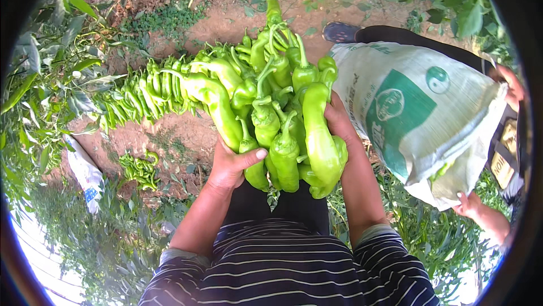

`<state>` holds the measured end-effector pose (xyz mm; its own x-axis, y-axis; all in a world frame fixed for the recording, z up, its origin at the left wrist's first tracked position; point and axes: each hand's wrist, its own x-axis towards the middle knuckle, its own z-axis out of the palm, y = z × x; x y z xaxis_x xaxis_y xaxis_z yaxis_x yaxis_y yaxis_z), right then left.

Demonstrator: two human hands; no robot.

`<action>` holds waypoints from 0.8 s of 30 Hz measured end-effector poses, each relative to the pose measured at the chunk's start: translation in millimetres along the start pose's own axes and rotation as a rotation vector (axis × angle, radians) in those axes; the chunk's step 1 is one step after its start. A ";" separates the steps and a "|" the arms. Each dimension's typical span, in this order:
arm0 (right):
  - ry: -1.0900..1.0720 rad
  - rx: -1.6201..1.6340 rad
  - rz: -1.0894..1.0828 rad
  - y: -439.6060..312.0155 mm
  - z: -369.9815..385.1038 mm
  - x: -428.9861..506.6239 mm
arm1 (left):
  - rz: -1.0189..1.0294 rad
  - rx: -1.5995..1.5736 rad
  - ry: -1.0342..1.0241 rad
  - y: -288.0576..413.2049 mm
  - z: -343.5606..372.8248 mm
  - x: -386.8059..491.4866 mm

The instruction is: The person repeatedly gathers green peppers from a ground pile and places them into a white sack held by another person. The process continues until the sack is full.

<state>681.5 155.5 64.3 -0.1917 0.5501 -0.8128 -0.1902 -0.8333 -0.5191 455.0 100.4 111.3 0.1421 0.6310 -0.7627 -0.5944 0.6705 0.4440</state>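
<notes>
Between my two hands I hold a large bunch of light green peppers (288, 145), most with their stems pointing up and away from me. My left hand (233, 164) grips the bunch from its left side, thumb lying over a small pepper. On the right side my right hand (341, 121) supports it, its fingers mostly hidden behind the peppers. Past the bunch, a long heap of green peppers (148, 89) stretches over the soil to the left. A white woven sack (365, 77) with green print stands to the right, its mouth held by another person's hands (468, 206).
Leafy pepper plants (38, 64) border the soil strip on both sides. A small pile of curled green peppers (140, 170) lies at the lower left, near a white sack (85, 170). The other person's shoe (340, 32) rests on the ground beyond the big sack.
</notes>
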 end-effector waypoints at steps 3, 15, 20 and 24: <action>0.054 -0.072 -0.235 -42.6 14.4 -64.1 | 0.077 -0.004 -0.103 35.5 46.4 -53.7; 0.435 0.443 -0.786 -119.6 -9.8 -348.1 | 0.145 0.093 -0.840 74.9 228.9 -186.1; 1.064 -0.241 -1.193 -139.4 37.7 -445.3 | 0.129 0.110 -0.979 28.0 303.8 -217.9; 1.066 -0.319 -1.031 -165.3 7.9 -458.2 | -0.045 0.040 -0.933 -6.5 340.8 -211.1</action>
<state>793.1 41.7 524.6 0.6826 0.7035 0.1978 0.4353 -0.1741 -0.8833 698.6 95.9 429.7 0.7528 0.6503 -0.1016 -0.5472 0.7041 0.4525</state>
